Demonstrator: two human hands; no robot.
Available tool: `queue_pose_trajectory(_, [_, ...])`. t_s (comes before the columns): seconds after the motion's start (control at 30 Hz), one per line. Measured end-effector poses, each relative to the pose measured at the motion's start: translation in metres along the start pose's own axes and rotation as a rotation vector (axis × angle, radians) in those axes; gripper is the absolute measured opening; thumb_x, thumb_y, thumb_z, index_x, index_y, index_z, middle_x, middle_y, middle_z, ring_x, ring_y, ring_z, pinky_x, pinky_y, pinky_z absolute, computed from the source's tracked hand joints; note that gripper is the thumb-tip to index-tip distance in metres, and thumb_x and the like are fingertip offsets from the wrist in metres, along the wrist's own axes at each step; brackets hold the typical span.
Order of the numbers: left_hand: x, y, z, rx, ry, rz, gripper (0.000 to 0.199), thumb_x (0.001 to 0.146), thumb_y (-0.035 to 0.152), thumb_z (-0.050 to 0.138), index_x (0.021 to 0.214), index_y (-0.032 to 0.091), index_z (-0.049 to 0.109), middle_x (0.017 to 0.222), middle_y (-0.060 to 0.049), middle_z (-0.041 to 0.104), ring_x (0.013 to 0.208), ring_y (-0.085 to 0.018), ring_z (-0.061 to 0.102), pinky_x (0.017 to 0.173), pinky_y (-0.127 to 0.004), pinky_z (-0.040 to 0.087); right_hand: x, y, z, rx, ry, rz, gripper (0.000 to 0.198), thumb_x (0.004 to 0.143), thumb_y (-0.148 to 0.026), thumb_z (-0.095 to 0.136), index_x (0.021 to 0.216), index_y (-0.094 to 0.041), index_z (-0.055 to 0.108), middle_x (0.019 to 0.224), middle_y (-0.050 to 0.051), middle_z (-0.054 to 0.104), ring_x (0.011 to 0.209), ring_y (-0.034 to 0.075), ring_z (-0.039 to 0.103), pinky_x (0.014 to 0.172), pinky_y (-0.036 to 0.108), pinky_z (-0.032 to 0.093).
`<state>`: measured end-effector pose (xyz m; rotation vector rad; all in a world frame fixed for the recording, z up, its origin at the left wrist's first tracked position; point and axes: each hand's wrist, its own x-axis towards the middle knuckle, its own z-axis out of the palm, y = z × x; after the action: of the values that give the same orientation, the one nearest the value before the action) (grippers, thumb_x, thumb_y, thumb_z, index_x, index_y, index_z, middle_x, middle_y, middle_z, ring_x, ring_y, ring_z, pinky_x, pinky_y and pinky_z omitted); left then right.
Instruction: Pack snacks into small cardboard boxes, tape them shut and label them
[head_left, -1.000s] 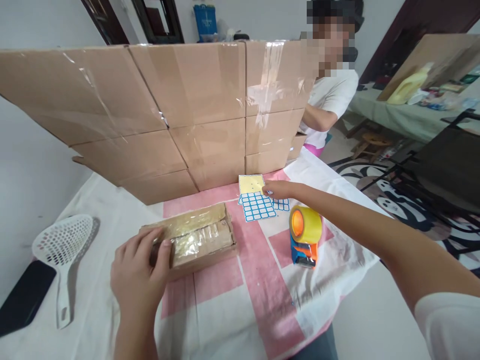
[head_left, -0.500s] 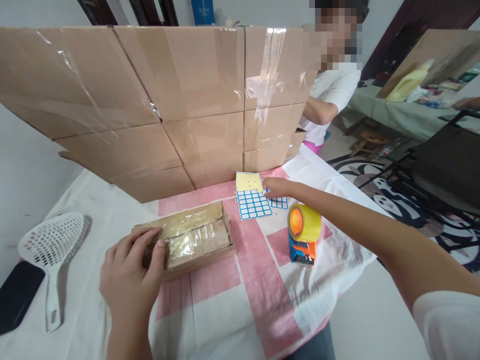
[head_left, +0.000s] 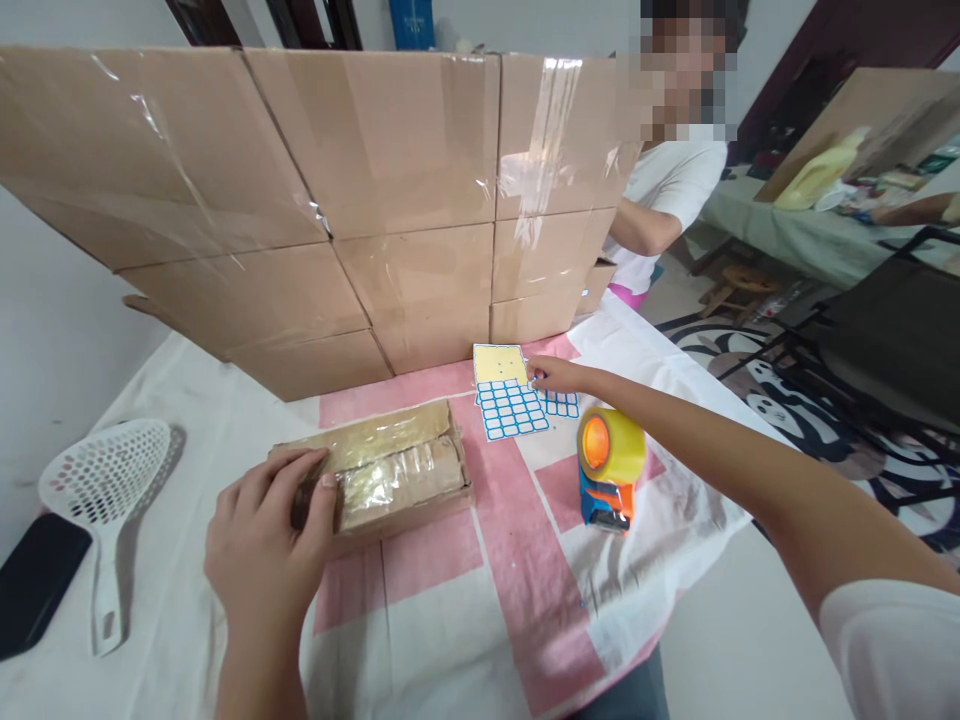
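Observation:
My left hand [head_left: 274, 530] grips the left end of a taped cardboard box [head_left: 397, 480], thumb on the near side and fingers over the top. The box lies flat on the pink and white tablecloth [head_left: 517, 560]. Farther off, my right hand [head_left: 553, 374] has its fingers bent and pressed together at the edge of the label sheets [head_left: 513, 408], which are white with blue-outlined labels and a yellow part. Whatever is between those fingers is too small to make out. Below my right forearm stands a tape dispenser [head_left: 607, 500] with a roll of yellow tape [head_left: 626, 445].
A tall folded cardboard screen [head_left: 412, 150] stands across the back of the table. On the left lie a white slotted skimmer [head_left: 109, 500] and a black phone-like object [head_left: 37, 590]. Behind the screen at right is another person [head_left: 675, 180]. A dark chair [head_left: 885, 320] stands at far right.
The view has shifted slightly. My left hand stays on the box, and my right hand remains at the label sheets with its fingers drawn in a little more.

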<state>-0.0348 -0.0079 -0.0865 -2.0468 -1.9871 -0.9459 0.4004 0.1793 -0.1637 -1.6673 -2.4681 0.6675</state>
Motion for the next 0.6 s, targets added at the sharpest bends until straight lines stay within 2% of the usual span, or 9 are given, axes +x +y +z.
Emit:
queue_pose_trajectory(0.13, [0.0, -0.001, 0.002, -0.004, 0.021, 0.002, 0.029, 0.099, 0.042, 0.05, 0.114, 0.027, 0.069, 0.12, -0.007, 0.07, 0.114, -0.031, 0.058, 0.098, -0.049, 0.049, 0.0, -0.003, 0.0, -0.013, -0.007, -0.031, 0.008, 0.083, -0.01, 0.055, 0.08, -0.017, 0.056, 0.09, 0.005, 0.064, 0.084, 0.018, 0.056, 0.077, 0.027, 0.043])
queue_pose_trajectory(0.33, [-0.001, -0.008, 0.005, 0.007, -0.002, 0.032, 0.028, 0.099, 0.041, 0.05, 0.117, 0.029, 0.068, 0.122, -0.006, 0.069, 0.116, -0.031, 0.059, 0.099, -0.05, 0.05, -0.007, -0.007, -0.006, -0.093, -0.016, 0.023, 0.015, 0.097, -0.016, 0.043, 0.092, -0.017, 0.057, 0.094, 0.009, 0.068, 0.08, 0.019, 0.059, 0.071, 0.027, 0.043])
queue_pose_trajectory(0.53, [-0.002, -0.01, 0.004, 0.0, -0.003, 0.027, 0.027, 0.097, 0.039, 0.052, 0.117, 0.031, 0.068, 0.123, -0.005, 0.069, 0.116, -0.031, 0.06, 0.099, -0.05, 0.049, -0.016, -0.014, -0.027, -0.21, -0.053, -0.001, 0.012, 0.096, -0.018, 0.053, 0.101, -0.019, 0.064, 0.103, 0.008, 0.074, 0.088, 0.021, 0.065, 0.081, 0.028, 0.047])
queue_pose_trajectory(0.6, [-0.002, -0.01, 0.004, 0.003, -0.01, 0.029, 0.027, 0.098, 0.04, 0.051, 0.117, 0.029, 0.068, 0.125, -0.006, 0.069, 0.115, -0.032, 0.06, 0.097, -0.049, 0.05, -0.024, -0.019, -0.033, -0.275, -0.04, -0.022, 0.012, 0.092, -0.017, 0.058, 0.101, -0.017, 0.066, 0.109, 0.012, 0.072, 0.095, 0.024, 0.065, 0.086, 0.031, 0.048])
